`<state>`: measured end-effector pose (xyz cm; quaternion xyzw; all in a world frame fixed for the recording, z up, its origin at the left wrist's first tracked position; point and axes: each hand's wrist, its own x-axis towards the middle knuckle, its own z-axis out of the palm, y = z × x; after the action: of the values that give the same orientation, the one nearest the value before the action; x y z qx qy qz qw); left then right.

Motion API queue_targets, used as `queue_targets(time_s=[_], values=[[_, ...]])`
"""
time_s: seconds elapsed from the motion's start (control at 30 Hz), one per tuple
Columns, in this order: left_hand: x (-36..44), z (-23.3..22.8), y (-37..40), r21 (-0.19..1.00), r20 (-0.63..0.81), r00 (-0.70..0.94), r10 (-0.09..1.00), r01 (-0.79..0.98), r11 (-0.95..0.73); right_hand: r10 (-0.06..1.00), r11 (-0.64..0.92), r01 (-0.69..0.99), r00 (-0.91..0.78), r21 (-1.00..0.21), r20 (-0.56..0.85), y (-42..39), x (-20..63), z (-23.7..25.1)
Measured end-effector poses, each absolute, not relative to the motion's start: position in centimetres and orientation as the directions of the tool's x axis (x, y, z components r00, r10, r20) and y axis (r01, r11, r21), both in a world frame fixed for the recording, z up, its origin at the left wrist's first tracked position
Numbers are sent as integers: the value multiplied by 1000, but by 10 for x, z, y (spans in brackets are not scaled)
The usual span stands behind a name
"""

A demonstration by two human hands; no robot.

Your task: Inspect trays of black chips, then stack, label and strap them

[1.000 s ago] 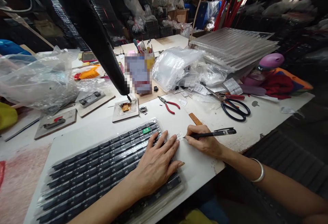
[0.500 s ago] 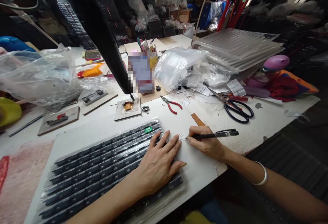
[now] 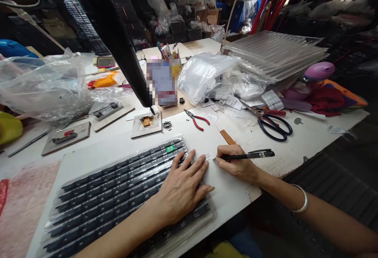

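My right hand (image 3: pixel 234 162) is closed around a black pen (image 3: pixel 251 154), whose tip touches a small white slip of paper (image 3: pixel 209 157) bearing handwriting. My left hand (image 3: pixel 186 183) lies flat with its fingers spread, across the right end of a clear plastic tray (image 3: pixel 118 187); its fingertips reach the slip's left edge. Rows of black parts fill the tray, and a green label (image 3: pixel 170 148) with white characters sits near its top right corner. Part of the tray is hidden under my left forearm.
Beyond the hands lie red-handled pliers (image 3: pixel 197 120), large scissors (image 3: pixel 273 124) and a brown strip (image 3: pixel 227 137). A black arm (image 3: pixel 118 45) reaches down over a small board (image 3: pixel 146 124). Clear plastic bags (image 3: pixel 209 77) and stacked clear trays (image 3: pixel 277 55) stand farther back.
The pen tip has shifted very slightly on the slip, and the writing there shows a little more plainly. My left hand stays in place on the tray.
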<state>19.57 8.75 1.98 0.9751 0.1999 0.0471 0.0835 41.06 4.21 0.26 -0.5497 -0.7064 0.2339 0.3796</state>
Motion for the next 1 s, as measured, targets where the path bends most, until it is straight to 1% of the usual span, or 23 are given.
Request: queue_targets(time_s=[0.17, 0.3, 0.47, 0.53, 0.7, 0.83, 1.0], values=[[196, 21, 88, 188, 50, 916, 397, 382, -905, 955, 280, 562, -84, -779, 283, 42, 411, 2], [196, 22, 88, 186, 68, 919, 389, 372, -910, 957, 274, 567, -81, -777, 279, 42, 411, 4], [196, 22, 88, 187, 68, 917, 394, 376, -908, 967, 209, 487, 26, -848, 253, 42, 412, 7], [196, 22, 88, 184, 73, 917, 393, 375, -909, 966, 209, 494, 31, -844, 257, 42, 413, 7], [195, 20, 87, 170, 97, 915, 391, 371, -913, 966, 231, 541, -29, -809, 257, 41, 411, 2], [195, 20, 87, 173, 89, 915, 394, 375, -911, 956, 263, 578, -46, -772, 291, 41, 411, -1], [196, 21, 88, 172, 77, 917, 391, 374, -911, 957, 263, 585, -56, -767, 286, 42, 410, 3]])
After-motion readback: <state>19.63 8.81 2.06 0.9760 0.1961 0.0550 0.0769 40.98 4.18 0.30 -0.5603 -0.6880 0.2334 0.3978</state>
